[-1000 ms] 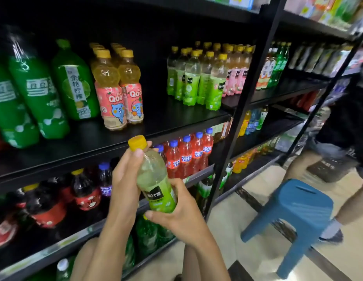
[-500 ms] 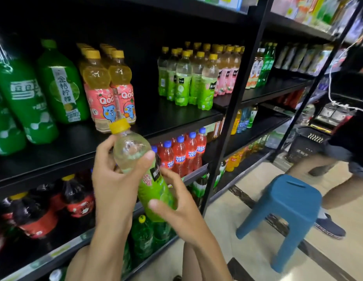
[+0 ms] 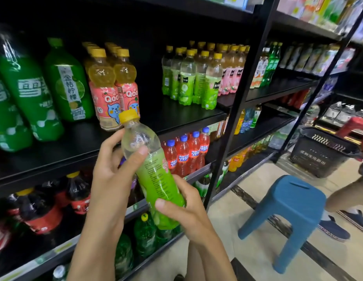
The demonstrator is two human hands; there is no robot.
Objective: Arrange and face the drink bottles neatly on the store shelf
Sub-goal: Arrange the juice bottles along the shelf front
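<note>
A shop aisle with tall black metal shelving on the left and a pale tiled floor on the right.

Nearest the camera, a person holds one green juice bottle [image 3: 156,179] in both hands, in the air in front of the shelving and not yet on any shelf. The left hand [image 3: 113,179] wraps the clear upper shoulder, thumb pressed on the plastic. The right hand [image 3: 184,216] grasps the lower end, thumb across the label. The bottle tilts, its yellow cap [image 3: 129,116] leaning up and left. Above the label the bottle is clear with pale liquid. The bright green label shows small print towards the camera, so this looks like its back face.

Just behind the hands, lower shelves hold dark cola bottles [image 3: 39,209] and red soda bottles with blue caps [image 3: 186,153].

Further back, the middle shelf [image 3: 176,116] carries large green bottles [image 3: 63,82] on the left, then orange Qoo bottles [image 3: 113,92], then a bare stretch, then a cluster of matching green juice bottles with yellow caps [image 3: 188,86], with pink-labelled bottles [image 3: 231,80] beside them. Several in that cluster appear to show their labels at different turns.

The job looks partly done: most stock stands upright in groups, but the held bottle seems yet to be placed with its like and turned front outward, and that cluster probably wants straightening.

On the floor stand a blue plastic stool [image 3: 288,209] and, beyond it, a black shopping basket [image 3: 320,153]. Another person's leg [image 3: 346,197] shows at the right edge.
</note>
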